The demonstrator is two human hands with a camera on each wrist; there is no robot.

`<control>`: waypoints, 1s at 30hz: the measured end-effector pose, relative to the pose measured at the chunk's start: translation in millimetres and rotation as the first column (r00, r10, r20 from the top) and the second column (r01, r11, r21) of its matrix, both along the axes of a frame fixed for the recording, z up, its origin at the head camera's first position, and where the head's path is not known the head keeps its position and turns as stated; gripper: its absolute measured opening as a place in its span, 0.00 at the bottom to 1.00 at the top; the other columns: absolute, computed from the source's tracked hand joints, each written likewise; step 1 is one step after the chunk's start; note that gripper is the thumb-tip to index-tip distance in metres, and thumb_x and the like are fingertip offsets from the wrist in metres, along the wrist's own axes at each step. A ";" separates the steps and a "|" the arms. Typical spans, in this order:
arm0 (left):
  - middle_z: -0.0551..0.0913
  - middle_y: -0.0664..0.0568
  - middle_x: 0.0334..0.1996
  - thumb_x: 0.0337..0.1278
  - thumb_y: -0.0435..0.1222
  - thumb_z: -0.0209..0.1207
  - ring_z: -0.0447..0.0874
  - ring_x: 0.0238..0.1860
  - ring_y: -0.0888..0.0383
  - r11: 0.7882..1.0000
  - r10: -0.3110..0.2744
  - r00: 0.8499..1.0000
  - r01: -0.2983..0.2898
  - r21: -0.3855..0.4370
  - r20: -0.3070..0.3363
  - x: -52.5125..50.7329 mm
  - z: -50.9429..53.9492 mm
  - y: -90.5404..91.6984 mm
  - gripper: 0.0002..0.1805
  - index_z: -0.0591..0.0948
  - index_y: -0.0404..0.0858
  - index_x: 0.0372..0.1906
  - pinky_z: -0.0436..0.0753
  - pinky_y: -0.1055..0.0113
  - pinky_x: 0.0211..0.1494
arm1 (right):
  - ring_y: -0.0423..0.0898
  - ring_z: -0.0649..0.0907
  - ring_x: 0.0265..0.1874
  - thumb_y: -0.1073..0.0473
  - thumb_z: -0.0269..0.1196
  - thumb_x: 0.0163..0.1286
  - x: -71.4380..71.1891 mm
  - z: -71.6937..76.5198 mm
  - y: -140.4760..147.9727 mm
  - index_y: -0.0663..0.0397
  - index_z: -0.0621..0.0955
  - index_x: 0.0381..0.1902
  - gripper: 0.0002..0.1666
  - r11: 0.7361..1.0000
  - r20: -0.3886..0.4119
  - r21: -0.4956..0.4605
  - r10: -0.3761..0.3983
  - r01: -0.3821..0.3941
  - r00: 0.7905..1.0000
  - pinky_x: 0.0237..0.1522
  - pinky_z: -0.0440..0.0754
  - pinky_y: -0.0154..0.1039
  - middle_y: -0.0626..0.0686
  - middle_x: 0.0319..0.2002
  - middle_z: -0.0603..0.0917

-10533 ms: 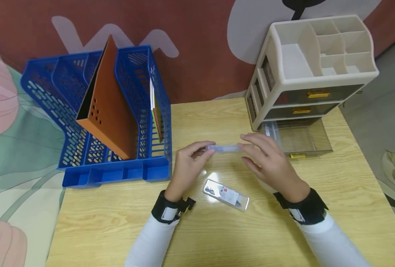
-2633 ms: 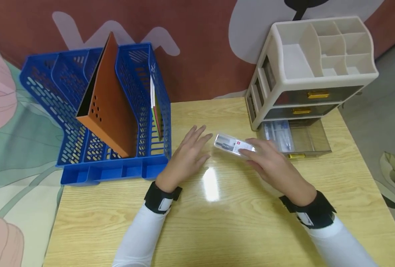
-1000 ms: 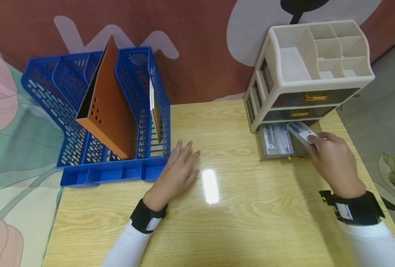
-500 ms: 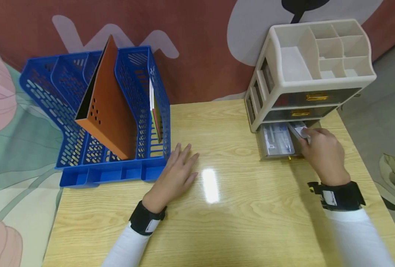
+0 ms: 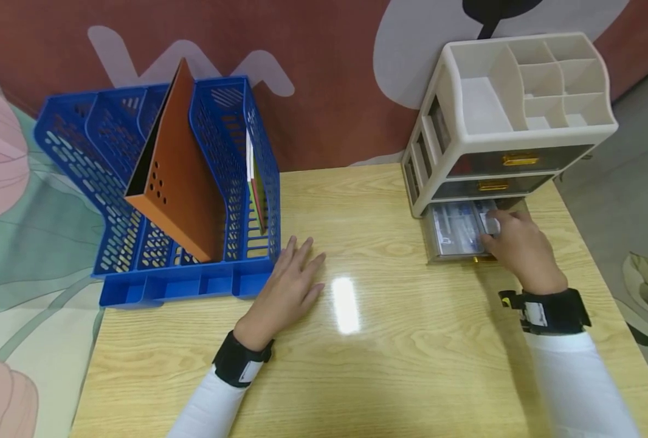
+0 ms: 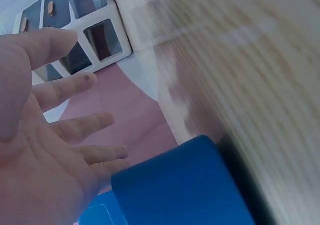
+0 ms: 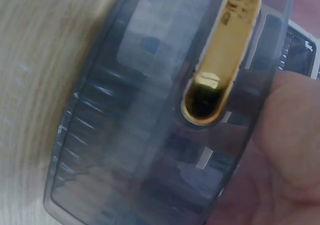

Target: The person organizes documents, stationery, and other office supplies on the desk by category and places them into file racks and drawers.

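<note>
My right hand (image 5: 523, 252) reaches into the pulled-out smoky drawer (image 5: 455, 259) at the bottom of the cream desk organizer (image 5: 455, 137). Its fingers grip a slim clear plastic case (image 5: 487, 218), partly hidden by the hand. Left of it in the drawer lie clear packets (image 5: 458, 228) with pen-like contents. In the right wrist view, the drawer front with its gold handle (image 7: 220, 60) hides most of the case, and my thumb is beside it. My left hand (image 5: 282, 292) is at the tabletop with fingers spread, close to the blue file rack (image 5: 193, 283), holding nothing.
An orange binder (image 5: 184, 176) leans in the blue rack, and thin booklets (image 5: 255, 188) stand in its right slot. Two upper drawers of the organizer are closed. A painted wall (image 5: 329, 91) rises behind the wooden table (image 5: 389, 365).
The right hand picked the case up from the table, carried it right into the drawer and lowered it beside the packets. The left hand let go of an earlier packet and drew back left.
</note>
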State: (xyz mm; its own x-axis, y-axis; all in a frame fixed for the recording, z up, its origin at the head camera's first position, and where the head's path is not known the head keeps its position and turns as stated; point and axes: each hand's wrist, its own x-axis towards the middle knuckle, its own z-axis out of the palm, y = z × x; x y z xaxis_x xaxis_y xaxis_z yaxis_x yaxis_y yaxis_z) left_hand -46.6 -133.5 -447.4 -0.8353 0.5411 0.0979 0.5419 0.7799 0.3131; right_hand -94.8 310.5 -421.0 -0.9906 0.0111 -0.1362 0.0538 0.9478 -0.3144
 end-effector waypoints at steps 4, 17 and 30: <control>0.64 0.33 0.77 0.70 0.44 0.63 0.54 0.79 0.27 1.000 0.002 1.000 -0.002 -0.001 0.004 -0.4 -0.9 0.3 0.30 0.75 0.39 0.72 0.62 0.36 0.78 | 0.79 0.72 0.57 0.58 0.67 0.71 -4.1 3.5 0.9 0.73 0.71 0.66 0.34 0.999 0.070 -0.043 0.010 -0.007 0.998 0.48 0.74 0.76 0.80 0.58 0.73; 0.60 0.34 0.79 0.73 0.48 0.61 0.53 0.79 0.28 1.000 0.013 1.000 -0.012 -0.021 0.023 -5.3 -8.4 1.7 0.34 0.68 0.42 0.77 0.61 0.36 0.78 | 0.81 0.66 0.63 0.52 0.59 0.78 -2.8 0.0 4.0 0.77 0.67 0.69 0.36 0.999 0.113 -0.046 0.006 -0.001 0.994 0.57 0.69 0.79 0.82 0.63 0.70; 0.53 0.37 0.82 0.73 0.57 0.56 0.45 0.82 0.33 1.000 -0.013 0.999 0.013 -0.014 -0.030 -7.9 -6.1 10.2 0.42 0.57 0.48 0.83 0.59 0.34 0.78 | 0.69 0.80 0.41 0.68 0.60 0.69 48.5 4.8 -11.6 0.74 0.82 0.52 0.17 0.998 -0.556 -0.066 -0.036 -0.001 0.831 0.40 0.77 0.63 0.73 0.43 0.82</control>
